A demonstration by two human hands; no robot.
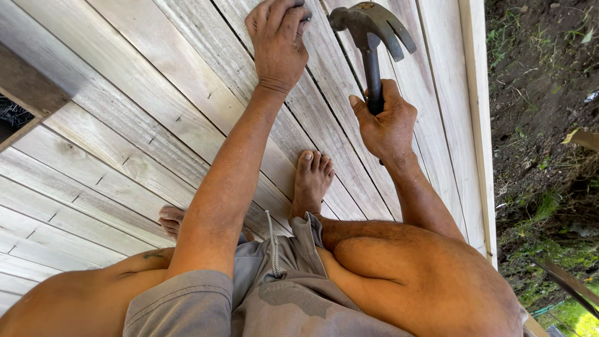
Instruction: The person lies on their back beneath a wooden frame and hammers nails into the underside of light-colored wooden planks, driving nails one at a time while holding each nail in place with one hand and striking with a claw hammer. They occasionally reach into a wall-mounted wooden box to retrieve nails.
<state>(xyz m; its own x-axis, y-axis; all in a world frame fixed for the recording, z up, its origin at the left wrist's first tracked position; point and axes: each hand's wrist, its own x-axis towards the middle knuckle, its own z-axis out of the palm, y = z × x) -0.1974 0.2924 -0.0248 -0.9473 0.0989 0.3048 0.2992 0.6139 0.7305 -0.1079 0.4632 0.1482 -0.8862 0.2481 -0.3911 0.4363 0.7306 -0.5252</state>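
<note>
Claw hammer (372, 28) raised over the pale plank floor (156, 125), gripped by the right hand (387, 122).
The right hand is wrapped tight round the hammer's dark handle; just left of the hammer head, the left hand (277, 37) pinches something small against the planks, too hidden to identify; a bare foot (312, 181) rests below the hammer.

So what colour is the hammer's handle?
Black, on the hammer in the right hand; head view.

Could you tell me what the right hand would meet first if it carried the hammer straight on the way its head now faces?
Probably the left hand, whose fingers pinch something on the plank floor just beside the hammer head held by the right hand; depth is unclear.
</note>
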